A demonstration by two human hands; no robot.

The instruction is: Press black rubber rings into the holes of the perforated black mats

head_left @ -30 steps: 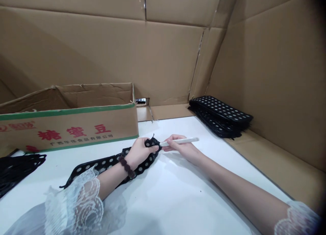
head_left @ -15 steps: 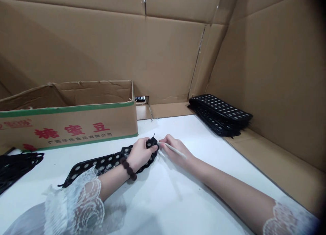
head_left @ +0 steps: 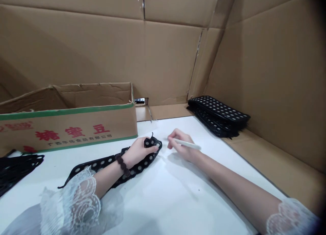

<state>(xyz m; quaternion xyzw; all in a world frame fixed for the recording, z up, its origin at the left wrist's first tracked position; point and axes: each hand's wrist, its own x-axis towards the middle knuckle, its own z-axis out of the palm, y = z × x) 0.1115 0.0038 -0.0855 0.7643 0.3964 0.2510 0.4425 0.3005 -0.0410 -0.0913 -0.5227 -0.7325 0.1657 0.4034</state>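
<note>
Black fabric with white polka dots (head_left: 140,168) lies in a long strip on the white table, running from lower left to the middle. My left hand (head_left: 139,151) grips its right end, thumb on top, and a thin black cord sticks up there. To the right, my right hand (head_left: 182,145) is closed around a slim white stick-like tool (head_left: 187,144), held like a pen. A small gap separates this hand from the fabric.
A cardboard box with green edges and red characters (head_left: 89,131) stands at the left. Black cords or straps (head_left: 20,170) lie at the far left. Stacked dotted black pieces (head_left: 219,114) sit at the back right, by tall cardboard walls (head_left: 173,62).
My right hand has moved right, away from the fabric, with the white tool, which now lies at a flatter angle. More of the fabric's dotted lower edge shows beneath my left hand.
</note>
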